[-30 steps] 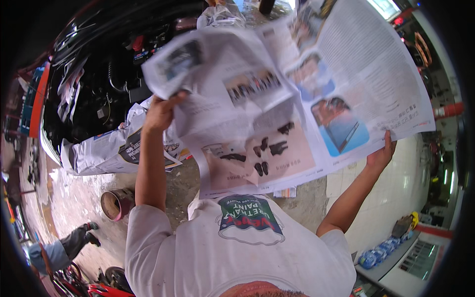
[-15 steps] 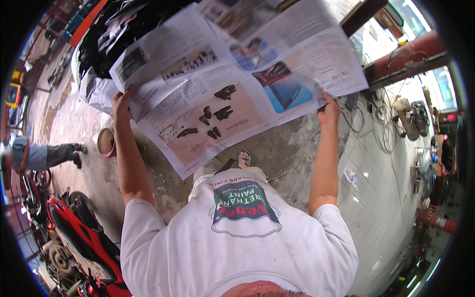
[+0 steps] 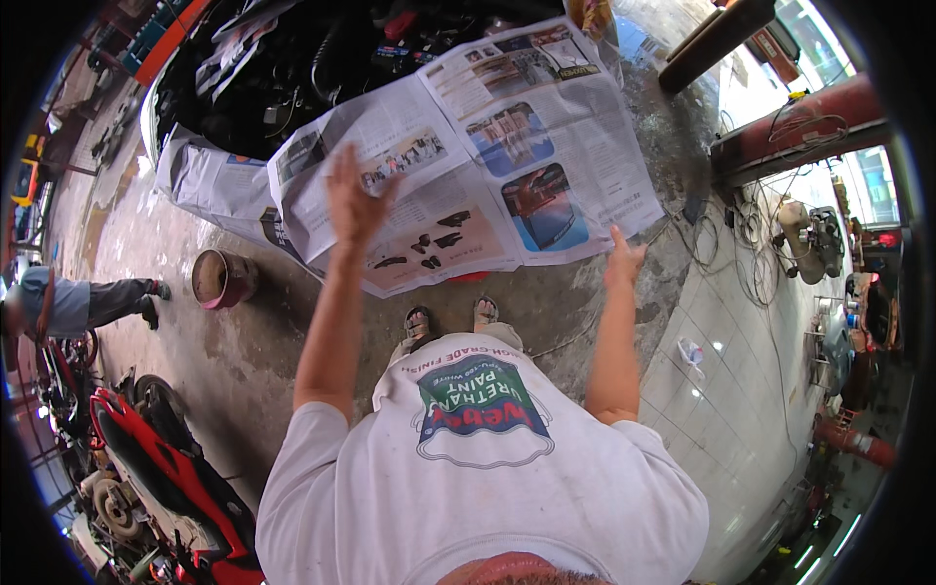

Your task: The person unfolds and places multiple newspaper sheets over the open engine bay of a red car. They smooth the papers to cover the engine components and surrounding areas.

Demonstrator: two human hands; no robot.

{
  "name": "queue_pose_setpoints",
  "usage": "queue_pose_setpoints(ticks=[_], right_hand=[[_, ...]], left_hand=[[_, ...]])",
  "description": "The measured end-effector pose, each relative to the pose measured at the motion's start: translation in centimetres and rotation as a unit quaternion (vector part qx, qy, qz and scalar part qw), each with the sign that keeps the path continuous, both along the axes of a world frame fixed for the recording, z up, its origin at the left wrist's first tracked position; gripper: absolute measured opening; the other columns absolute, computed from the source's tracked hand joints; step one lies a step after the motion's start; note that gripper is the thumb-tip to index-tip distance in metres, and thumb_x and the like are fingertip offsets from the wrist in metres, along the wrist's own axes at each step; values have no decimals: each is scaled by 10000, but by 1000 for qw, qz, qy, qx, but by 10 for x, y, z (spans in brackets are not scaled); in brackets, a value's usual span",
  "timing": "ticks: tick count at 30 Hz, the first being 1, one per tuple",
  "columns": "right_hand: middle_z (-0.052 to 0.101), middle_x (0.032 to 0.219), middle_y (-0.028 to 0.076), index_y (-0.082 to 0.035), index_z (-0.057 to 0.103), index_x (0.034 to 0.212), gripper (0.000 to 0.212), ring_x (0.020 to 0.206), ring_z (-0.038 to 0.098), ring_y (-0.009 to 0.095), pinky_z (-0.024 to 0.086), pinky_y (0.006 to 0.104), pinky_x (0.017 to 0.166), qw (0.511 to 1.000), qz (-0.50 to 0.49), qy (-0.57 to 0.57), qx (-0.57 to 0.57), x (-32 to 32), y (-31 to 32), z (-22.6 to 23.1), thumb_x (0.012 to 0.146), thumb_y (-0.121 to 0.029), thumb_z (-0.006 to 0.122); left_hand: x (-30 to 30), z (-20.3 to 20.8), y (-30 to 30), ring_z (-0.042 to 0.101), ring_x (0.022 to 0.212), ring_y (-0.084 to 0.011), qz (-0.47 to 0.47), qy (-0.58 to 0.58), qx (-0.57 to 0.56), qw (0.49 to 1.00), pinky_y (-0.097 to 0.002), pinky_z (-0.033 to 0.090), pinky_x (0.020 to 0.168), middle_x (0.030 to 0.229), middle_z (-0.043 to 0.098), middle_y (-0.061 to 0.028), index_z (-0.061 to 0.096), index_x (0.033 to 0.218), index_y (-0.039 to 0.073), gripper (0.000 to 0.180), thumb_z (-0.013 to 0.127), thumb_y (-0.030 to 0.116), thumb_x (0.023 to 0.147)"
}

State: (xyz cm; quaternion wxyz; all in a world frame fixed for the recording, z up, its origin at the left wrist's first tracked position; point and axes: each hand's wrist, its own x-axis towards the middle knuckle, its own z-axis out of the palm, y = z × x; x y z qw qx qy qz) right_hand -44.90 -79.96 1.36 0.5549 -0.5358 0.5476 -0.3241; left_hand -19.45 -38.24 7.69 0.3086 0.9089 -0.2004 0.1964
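Note:
A wide newspaper sheet (image 3: pixel 478 175) with colour photos hangs over the front edge of an open engine bay (image 3: pixel 292 68). My left hand (image 3: pixel 357 200) is over the sheet's left half with its fingers spread, a little blurred; whether the palm touches the paper I cannot tell. Beside the sheet's lower right edge is my right hand (image 3: pixel 624 261), its index finger and thumb stretched apart and nothing seen in its grasp. More newspaper (image 3: pixel 210 190) covers the bay's front edge to the left, partly under the sheet.
A round bucket (image 3: pixel 224 280) stands on the concrete floor at left, with a person (image 3: pixel 83 297) beyond it. A red motorcycle (image 3: pixel 171 468) is at lower left. Red posts (image 3: pixel 799 141), loose cables (image 3: pixel 751 244) and a machine (image 3: pixel 809 241) occupy the right side.
The newspaper sheet has come down from my raised hands onto the engine bay's front edge. Both hands have let go; the left moved inward over the paper, the right slightly lower and inward.

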Motion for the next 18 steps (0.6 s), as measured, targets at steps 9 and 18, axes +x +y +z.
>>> queue_pose_setpoints(ticks=[9,18], right_hand=[[227,1702,182,-35,265,1627,1118,1569,178,433,154,564,1268,624,448,138,-625,118,58,118,829,-676,714],[221,1720,82,-91,284,1635,1363,1592,123,354,69,593,1274,453,645,158,-595,230,48,79,621,-953,576]], left_hand=[[-20,-34,-70,447,1451,-333,-51,-53,94,993,-654,232,1201,1493,583,-66,684,1332,131,426,713,283,935],[-13,-19,-74,516,1374,-341,-83,11,26,996,-617,283,1193,1442,601,-129,634,1350,79,499,742,259,898]])
